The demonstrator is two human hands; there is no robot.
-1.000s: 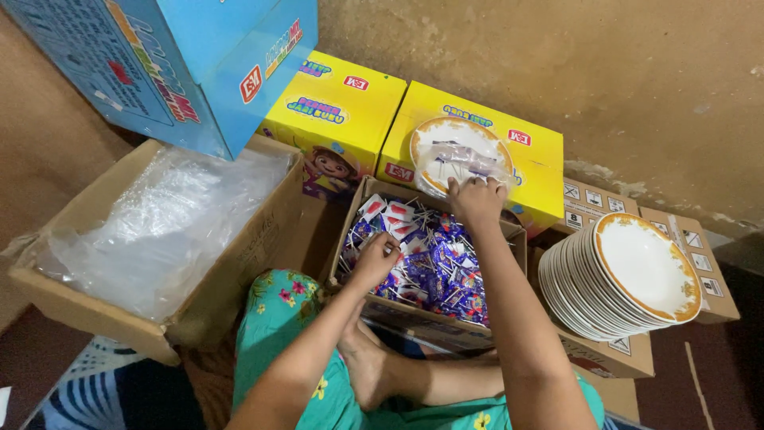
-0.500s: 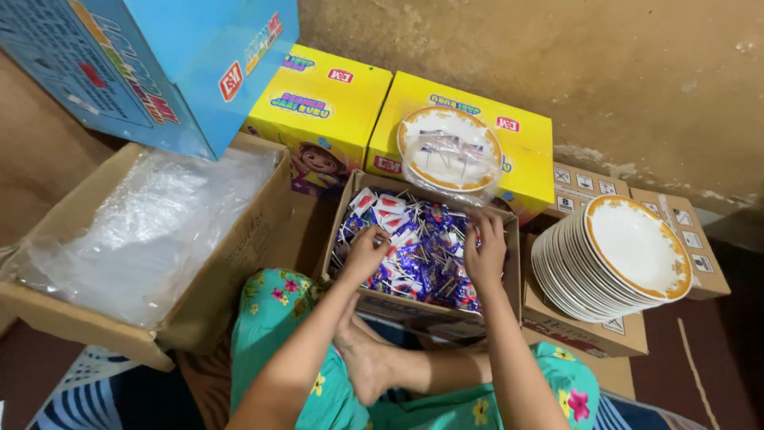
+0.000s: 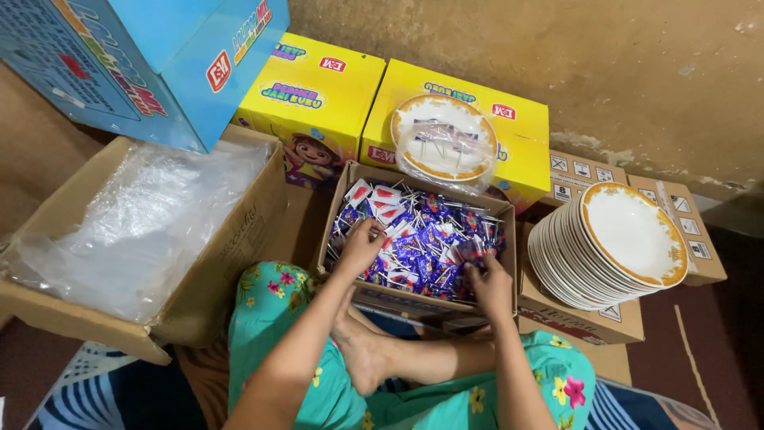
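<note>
Left hand: your left hand (image 3: 360, 247) is down in the candy box (image 3: 347, 191), on its left side. Fingers bent and resting on the wrapped lollipops (image 3: 422, 239); can't tell whether it has actually closed on one.
Right hand: your right hand (image 3: 487, 283) is at the box's near right corner, fingers curled into the pile. It looks pinched on blue wrappers, but how firm the grip is can't be told.
Lollipops: heaped loose in the open cardboard box straight ahead of you, sticks pointing every way. Wrappers are mostly blue and purple, with red and white ones at the far left corner. Both hands touch the heap, and most of it lies between and beyond them.
Bagged plate: one gold-rimmed plate (image 3: 443, 143) in a clear bag with a few sticks inside sits on the right yellow box (image 3: 517, 131), just past the candy box, clear of both hands.
Plate stack: a tilted stack of white plates (image 3: 613, 247) with gold rims leans on a brown carton (image 3: 589, 318), just right of your right hand and apart from it.
Left side: big open carton (image 3: 231, 239) lined with clear plastic sheet (image 3: 135, 223). A blue box (image 3: 143, 56) overhangs its far edge, and a second yellow box (image 3: 318, 87) stands beside that.
Surface: everything is on the floor (image 3: 716, 350), which is dark reddish here. You sit with legs folded, and one bare foot (image 3: 362, 350) shows under the candy box.
Room: rough tan wall (image 3: 605, 64) right behind the boxes, stained near its base.
</note>
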